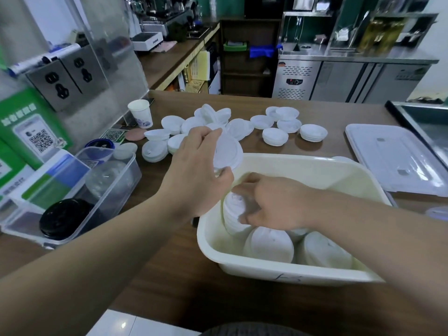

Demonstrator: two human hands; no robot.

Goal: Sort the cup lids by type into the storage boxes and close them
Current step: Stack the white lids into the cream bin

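Note:
A cream storage box [303, 166] sits on the wooden counter and holds stacks of white cup lids [271, 243]. My left hand [196, 170] grips a white lid [229, 151] upright over the box's far left corner. Inside the box, my right hand [274, 204] rests on a stack of white lids [232, 214] at its left side, fingers closed around the stack. Loose white lids [276, 135] lie in piles across the counter behind the box. At the left, a clear storage box [121, 180] contains black lids [65, 218] and clear lids [106, 178].
A flat white box lid [392, 156] lies at the right, beside a steel sink edge [417, 117]. A paper cup [140, 113] stands near the clear partition with sockets. Green QR-code signs [36, 132] stand at the left. Bare counter lies in front of the cream box.

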